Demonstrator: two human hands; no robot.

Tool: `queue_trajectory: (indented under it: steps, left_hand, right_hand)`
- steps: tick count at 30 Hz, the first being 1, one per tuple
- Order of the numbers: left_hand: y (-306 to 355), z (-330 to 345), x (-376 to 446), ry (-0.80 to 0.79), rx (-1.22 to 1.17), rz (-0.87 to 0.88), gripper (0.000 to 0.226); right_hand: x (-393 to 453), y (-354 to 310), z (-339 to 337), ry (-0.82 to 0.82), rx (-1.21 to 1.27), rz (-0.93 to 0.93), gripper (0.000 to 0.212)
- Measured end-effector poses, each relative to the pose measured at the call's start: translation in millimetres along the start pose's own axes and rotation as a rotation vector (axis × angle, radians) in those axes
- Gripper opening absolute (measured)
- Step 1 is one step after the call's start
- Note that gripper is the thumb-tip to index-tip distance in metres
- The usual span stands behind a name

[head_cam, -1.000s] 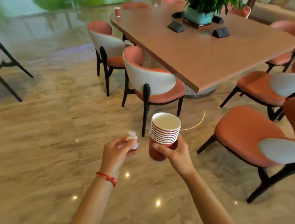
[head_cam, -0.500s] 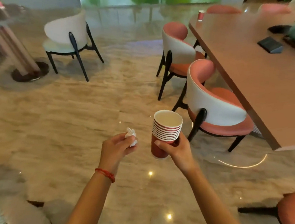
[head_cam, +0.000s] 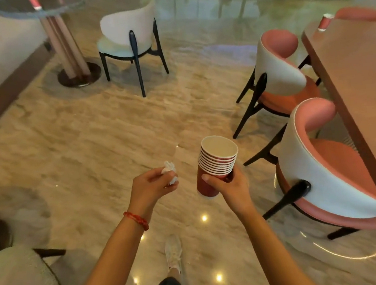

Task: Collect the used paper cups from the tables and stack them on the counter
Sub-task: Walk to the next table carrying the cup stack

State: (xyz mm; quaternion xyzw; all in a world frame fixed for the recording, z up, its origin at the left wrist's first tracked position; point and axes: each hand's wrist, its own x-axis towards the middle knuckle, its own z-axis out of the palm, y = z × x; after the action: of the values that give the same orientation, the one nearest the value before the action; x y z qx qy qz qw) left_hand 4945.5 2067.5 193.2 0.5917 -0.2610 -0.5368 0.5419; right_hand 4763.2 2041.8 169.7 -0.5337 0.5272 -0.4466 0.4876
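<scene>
Turning left from the long table (head_cam: 362, 80), I grip the stack of cups (head_cam: 216, 162) in my right hand (head_cam: 230, 185), pinch a crumpled napkin (head_cam: 169, 171) in my left hand (head_cam: 151, 188), and the round table (head_cam: 33, 6) with more cups has entered the upper left.

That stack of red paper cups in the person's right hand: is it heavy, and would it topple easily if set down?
The stack of red paper cups is probably light: the right hand holds it by the lowest cup alone. The top cup looks empty. The nested rims lean slightly, so set down it might tip if nudged. Thin paper walls would likely dent under a hard squeeze.
</scene>
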Motion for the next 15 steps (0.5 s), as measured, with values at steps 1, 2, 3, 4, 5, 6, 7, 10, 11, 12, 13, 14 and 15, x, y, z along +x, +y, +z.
queue_trajectory:
  steps: [1, 2, 3, 4, 5, 6, 7, 10, 11, 12, 13, 14, 15]
  left_hand:
    - [3.7, -1.4, 16.6, 0.002, 0.002, 0.000, 0.009]
    - [8.2, -2.5, 34.3, 0.005, 0.001, -0.001, 0.009]
    - [13.7, -3.6, 52.7, 0.007, 0.000, -0.002, 0.009]
    - [19.9, -4.8, 70.9, 0.007, 0.002, -0.007, 0.009]
    - [26.1, -5.9, 88.2, 0.009, 0.002, -0.014, 0.008]
    - [32.0, -7.1, 103.9, 0.013, -0.006, -0.023, 0.007]
    - [38.5, -8.7, 118.6, 0.013, -0.016, -0.030, 0.007]
    - [60.5, -12.7, 161.2, 0.005, -0.032, -0.033, 0.007]
    - [67.0, -14.6, 174.2, 0.014, -0.031, -0.035, 0.007]
    - [73.0, -16.7, 185.9, 0.026, -0.034, -0.034, 0.007]
    - [78.1, -19.1, 196.7, 0.036, -0.044, -0.031, 0.007]
    - [83.0, -21.3, 207.0, 0.043, -0.059, -0.027, 0.007]
    - [87.7, -23.8, 217.0, 0.049, -0.073, -0.025, 0.007]
  right_hand:
    - [17.0, 0.2, 6.0, -0.006, -0.004, -0.001, 0.055]
    - [34.1, -0.2, 12.5, -0.016, -0.004, -0.002, 0.054]
    - [52.1, -0.9, 19.6, -0.028, 0.002, 0.000, 0.054]
    - [70.0, -1.5, 26.9, -0.036, 0.011, 0.006, 0.054]
    - [87.7, -2.8, 34.2, -0.040, 0.021, 0.014, 0.055]
    - [104.8, -4.8, 41.5, -0.044, 0.027, 0.021, 0.055]
    - [120.9, -7.8, 48.6, -0.042, 0.031, 0.025, 0.055]
    - [165.9, -16.7, 69.0, -0.045, 0.023, 0.015, 0.059]
    - [179.7, -19.0, 75.7, -0.053, 0.029, 0.014, 0.058]
    - [193.0, -21.3, 82.1, -0.060, 0.034, 0.016, 0.058]
    - [205.9, -23.5, 88.3, -0.068, 0.035, 0.015, 0.059]
    - [218.8, -25.3, 94.3, -0.080, 0.030, 0.011, 0.059]
    - [231.7, -26.9, 100.6, -0.099, 0.026, 0.007, 0.060]
